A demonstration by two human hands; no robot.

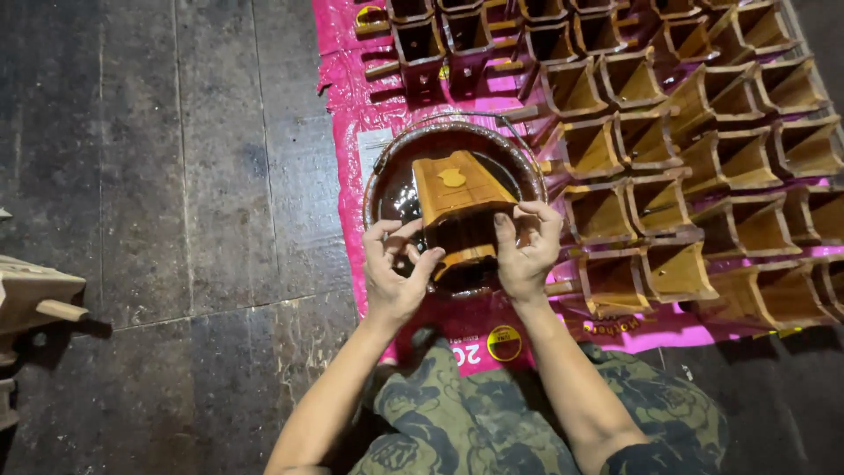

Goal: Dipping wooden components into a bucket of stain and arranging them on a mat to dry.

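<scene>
Wooden tapered box [453,198], wet with stain, held by both hands [397,273] [526,251] over dark-liquid bucket [378,189]. Risk: slick fingers slipping, dropping it, splashing pink sheet [347,97] and finished boxes [703,149].

This looks like a small craft workshop set up on the floor, where wooden pieces are stained by hand. Right under the hands sits a round bucket [387,176] of dark glossy stain, and to the right of the hands and beyond them dozens of alike wooden boxes [703,167], tapered and open-topped, lie in rows on a pink plastic sheet [347,97] spread as a drop cloth. To the left of the hands the worn, dark plank floor [167,176] stretches away to some bare, unstained wooden parts [35,295] at the far left edge.
</scene>
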